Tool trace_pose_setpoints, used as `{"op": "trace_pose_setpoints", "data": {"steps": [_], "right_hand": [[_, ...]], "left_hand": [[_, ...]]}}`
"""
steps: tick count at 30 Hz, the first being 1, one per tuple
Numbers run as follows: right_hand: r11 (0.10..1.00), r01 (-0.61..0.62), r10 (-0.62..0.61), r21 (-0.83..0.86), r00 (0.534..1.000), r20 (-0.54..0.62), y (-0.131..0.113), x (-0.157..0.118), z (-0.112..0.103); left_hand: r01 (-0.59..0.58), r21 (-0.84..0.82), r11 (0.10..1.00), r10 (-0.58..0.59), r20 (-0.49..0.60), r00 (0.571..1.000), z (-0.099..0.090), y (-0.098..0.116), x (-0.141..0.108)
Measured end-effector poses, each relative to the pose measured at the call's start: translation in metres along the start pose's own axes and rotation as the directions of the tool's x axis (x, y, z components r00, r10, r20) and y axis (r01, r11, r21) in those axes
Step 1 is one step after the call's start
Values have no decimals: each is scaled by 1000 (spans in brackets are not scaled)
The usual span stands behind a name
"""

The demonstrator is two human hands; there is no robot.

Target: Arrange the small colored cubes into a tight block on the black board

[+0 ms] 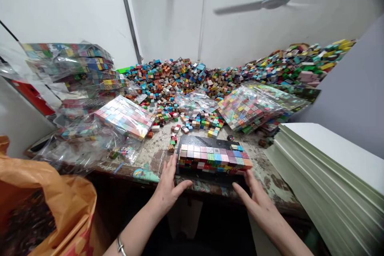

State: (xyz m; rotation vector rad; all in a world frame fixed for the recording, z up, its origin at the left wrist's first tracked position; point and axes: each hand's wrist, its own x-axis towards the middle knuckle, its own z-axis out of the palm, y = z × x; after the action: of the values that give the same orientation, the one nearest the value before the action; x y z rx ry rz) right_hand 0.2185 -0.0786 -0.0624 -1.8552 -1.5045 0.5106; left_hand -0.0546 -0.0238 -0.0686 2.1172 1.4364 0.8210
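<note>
In front of me a long block of small coloured cubes (214, 156), stacked in rows, lies on a dark board (198, 141) at the table's near edge. My left hand (169, 182) is at the block's left end, its fingers stretched out and the thumb apart. At the right end, my right hand (255, 196) has its fingertips against or very near the lower corner, thumb spread. Neither hand is wrapped around anything. A short row of cubes (237, 148) sits behind the block's right part. Loose cubes (173, 141) lie just beyond my left fingertips.
Heaped cubes (180, 76) line the back of the worn table (162, 136). Plastic-wrapped cube packs (90, 64) are stacked at left, with another wrapped pack (249, 106) at right. A pale sheet stack (327, 176) stands right; an orange bag (60, 196) is front left.
</note>
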Motion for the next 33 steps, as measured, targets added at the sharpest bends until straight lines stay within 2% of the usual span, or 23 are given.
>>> {"op": "trace_pose_setpoints", "data": {"steps": [4,5,7,9,11,13,15,18,22,27,33], "right_hand": [[998,-42,47,-54,994,100,-5,3,0],[997,-32,39,-70,995,95,-8,3,-5],[992,12,-11,-123,1000,15,-14,7,-19],[969,108,-133,-223,986,-99,-23,12,-36],[902,238,-295,-361,949,-112,-38,22,-50],[796,380,-433,-472,901,-4,-56,34,-57],[702,485,-499,-521,857,126,-75,47,-56],[631,551,-443,-546,834,330,-98,66,-47],[603,575,-319,-553,809,493,-114,81,-37],[578,640,-335,-505,751,569,-116,87,-33],[583,647,-320,-491,739,593,-114,92,-31]], "left_hand": [[-74,62,995,75,-16,997,4,-1,4],[-76,88,993,80,-33,996,1,0,5],[-89,169,982,105,-88,991,-9,7,9],[-151,284,947,193,-127,973,-23,21,17],[-256,404,878,316,-87,945,-37,39,30],[-342,488,803,392,0,920,-45,58,46],[-429,518,740,436,115,892,-47,73,62],[-497,499,710,441,236,866,-45,84,79],[-513,447,733,428,283,858,-42,86,87],[-514,438,738,407,320,856,-43,89,88],[-504,455,734,370,354,859,-43,89,91]]}}
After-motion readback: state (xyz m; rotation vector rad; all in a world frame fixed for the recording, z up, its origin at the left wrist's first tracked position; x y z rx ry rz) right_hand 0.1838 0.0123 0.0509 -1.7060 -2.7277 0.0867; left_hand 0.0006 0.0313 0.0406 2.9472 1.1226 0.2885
